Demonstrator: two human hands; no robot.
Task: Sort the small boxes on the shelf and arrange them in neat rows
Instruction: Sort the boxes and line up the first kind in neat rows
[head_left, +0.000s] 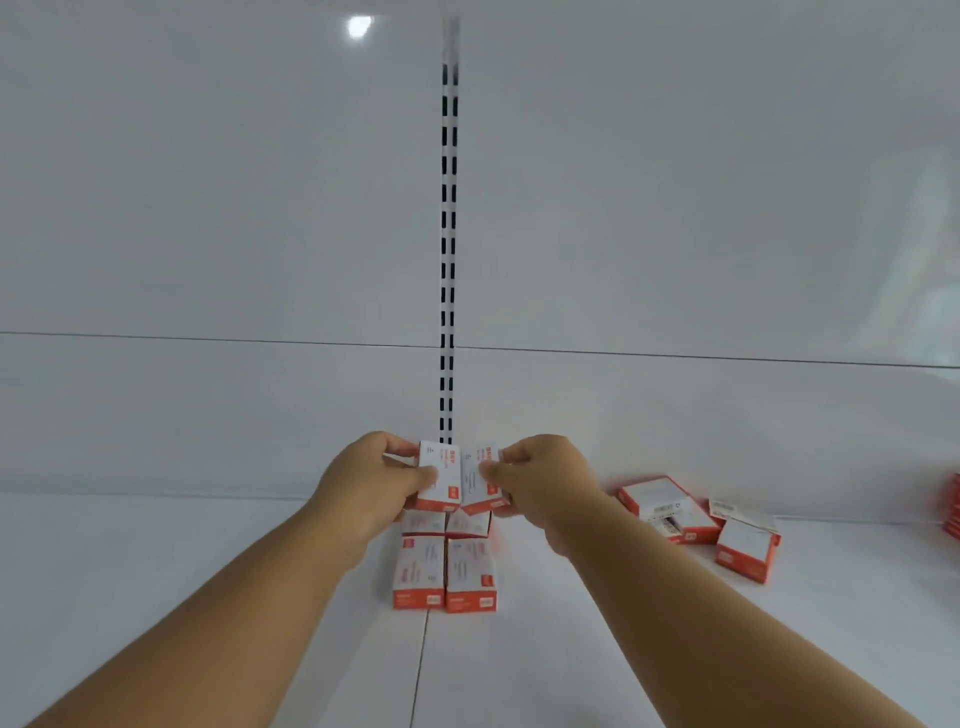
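Two small white-and-red boxes are held side by side near the back of the white shelf (208, 571). My left hand (374, 478) pinches the left box (445, 475) and my right hand (545, 480) pinches the right box (480, 478), which is tilted slightly. Just in front of them two pairs of the same boxes lie in rows: a middle pair (447, 524), partly hidden by the held ones, and a front pair (445, 574).
A loose heap of several boxes (696, 514) lies to the right on the shelf. More red boxes (953, 506) show at the far right edge. A slotted upright (449, 234) runs up the white back wall. A seam (421, 665) divides the shelf boards.
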